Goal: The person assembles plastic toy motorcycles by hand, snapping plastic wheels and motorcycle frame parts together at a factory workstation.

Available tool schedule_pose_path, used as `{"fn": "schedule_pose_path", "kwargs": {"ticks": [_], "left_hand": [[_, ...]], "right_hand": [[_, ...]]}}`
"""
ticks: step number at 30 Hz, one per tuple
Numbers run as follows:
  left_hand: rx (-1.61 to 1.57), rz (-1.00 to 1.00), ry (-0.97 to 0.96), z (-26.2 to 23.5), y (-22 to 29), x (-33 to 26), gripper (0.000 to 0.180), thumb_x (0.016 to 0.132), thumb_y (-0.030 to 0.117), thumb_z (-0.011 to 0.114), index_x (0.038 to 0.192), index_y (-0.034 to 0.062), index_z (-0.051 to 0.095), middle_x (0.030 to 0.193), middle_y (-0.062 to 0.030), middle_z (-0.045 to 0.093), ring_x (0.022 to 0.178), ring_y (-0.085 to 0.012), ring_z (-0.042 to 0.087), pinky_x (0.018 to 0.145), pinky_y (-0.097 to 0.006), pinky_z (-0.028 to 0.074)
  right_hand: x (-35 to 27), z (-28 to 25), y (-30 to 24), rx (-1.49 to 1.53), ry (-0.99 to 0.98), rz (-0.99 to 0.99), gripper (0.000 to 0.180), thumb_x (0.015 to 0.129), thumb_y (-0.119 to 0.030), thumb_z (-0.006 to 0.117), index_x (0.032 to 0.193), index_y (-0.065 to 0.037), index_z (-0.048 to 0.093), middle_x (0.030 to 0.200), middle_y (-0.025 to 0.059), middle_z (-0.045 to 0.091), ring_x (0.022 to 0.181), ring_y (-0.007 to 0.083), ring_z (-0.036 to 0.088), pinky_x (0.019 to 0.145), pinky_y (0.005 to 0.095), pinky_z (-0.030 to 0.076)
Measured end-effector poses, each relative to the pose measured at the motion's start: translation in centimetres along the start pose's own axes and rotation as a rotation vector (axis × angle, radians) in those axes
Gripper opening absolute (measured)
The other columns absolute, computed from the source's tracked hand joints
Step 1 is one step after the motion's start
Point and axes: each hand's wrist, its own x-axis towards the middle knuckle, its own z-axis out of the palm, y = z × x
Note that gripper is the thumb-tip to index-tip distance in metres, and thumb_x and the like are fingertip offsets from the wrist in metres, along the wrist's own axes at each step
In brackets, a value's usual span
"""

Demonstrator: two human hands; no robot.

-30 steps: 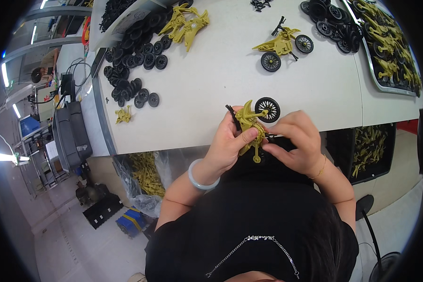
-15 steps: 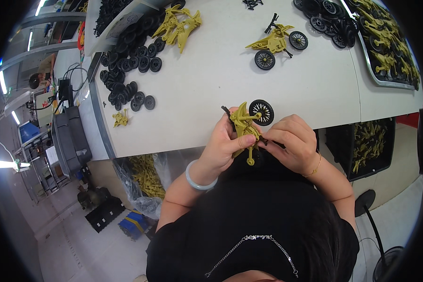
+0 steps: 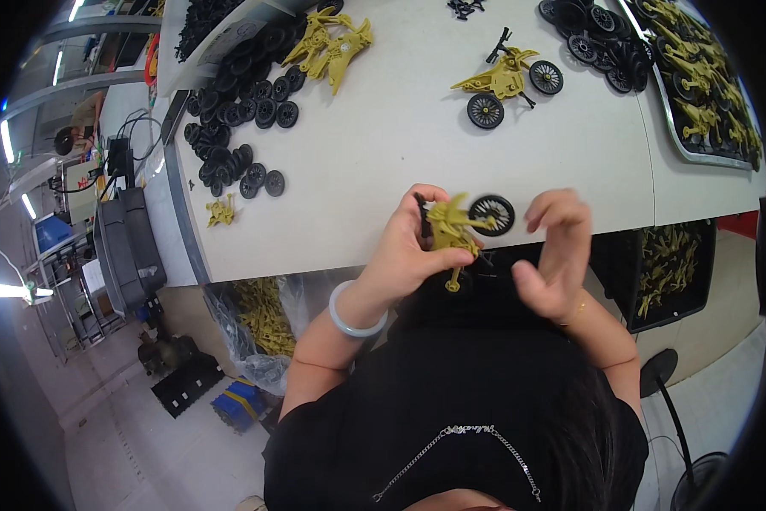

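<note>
From where I stand, the person's left hand (image 3: 404, 253) has a yellow toy motorbike (image 3: 447, 232) pinched, thumb pressed on its body and fingers wrapped behind, just over the near edge of the white table (image 3: 366, 170). A black wheel (image 3: 492, 215) sticks out on the bike's right side, and black handlebars (image 3: 424, 215) show by the fingers. The right hand (image 3: 560, 251) is apart from it, thumb and fingers spread around nothing, a little blurred. Farther back on the table lies another toy motorbike (image 3: 504, 83) with two wheels; loose black wheels (image 3: 268, 111) pile up at left, and a tray (image 3: 713, 162) of yellow bikes sits at right.
</note>
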Motion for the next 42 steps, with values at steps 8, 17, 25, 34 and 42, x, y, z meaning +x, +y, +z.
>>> {"fn": "schedule_pose_path", "kwargs": {"ticks": [8,17,25,34,42], "left_hand": [[0.709,0.069,-0.004,0.5,2.1,-0.4,0.057,0.074,0.011,0.078,0.116,0.0067,0.04,0.078,-0.0122,0.068,0.071,-0.0239,0.066,0.066,-0.032,0.047],[0.373,0.466,0.133,-1.3,-0.7,-1.8,0.025,0.078,0.004,0.074,0.102,-0.0008,0.068,0.097,-0.0124,0.07,0.087,-0.0214,0.068,0.08,-0.029,0.051],[0.472,0.53,0.111,-1.6,-0.6,-1.5,0.027,0.077,-0.003,0.071,0.103,-0.0011,0.067,0.098,-0.0132,0.07,0.087,-0.022,0.068,0.079,-0.029,0.052],[0.446,0.689,0.121,-0.2,-1.0,-1.3,0.024,0.094,0.017,0.056,0.106,-0.0016,0.065,0.101,-0.0139,0.07,0.091,-0.0252,0.067,0.082,-0.032,0.051],[0.269,0.63,0.068,0.3,-1.6,-0.7,0.023,0.091,0.017,0.062,0.106,0.0003,0.064,0.101,-0.0145,0.069,0.095,-0.0262,0.067,0.084,-0.034,0.052]], "right_hand": [[3.3,-1.6,-1.2,-0.083,-0.392,0.493,0.013,0.075,-0.006,0.074,0.086,0.0,0.069,0.083,0.0088,0.069,0.074,0.0173,0.064,0.073,0.0264,0.048],[0.6,-3.2,0.6,0.191,-0.13,0.216,0.023,0.073,-0.004,0.076,0.093,0.004,0.065,0.088,0.0114,0.066,0.081,0.0187,0.061,0.076,0.0291,0.048],[0.3,-3.1,0.8,0.251,-0.114,0.345,0.023,0.075,-0.003,0.075,0.095,0.003,0.066,0.091,0.0107,0.066,0.084,0.0176,0.061,0.077,0.0284,0.047],[-1.0,-3.2,0.6,0.397,-0.034,0.26,0.021,0.075,-0.002,0.076,0.093,0.002,0.066,0.093,0.0118,0.066,0.085,0.0181,0.061,0.076,0.0289,0.048],[-1.5,-3.3,0.9,0.377,0.003,0.273,0.022,0.075,0.0,0.075,0.095,0.002,0.065,0.092,0.0107,0.065,0.086,0.0177,0.061,0.076,0.0287,0.048]]}}
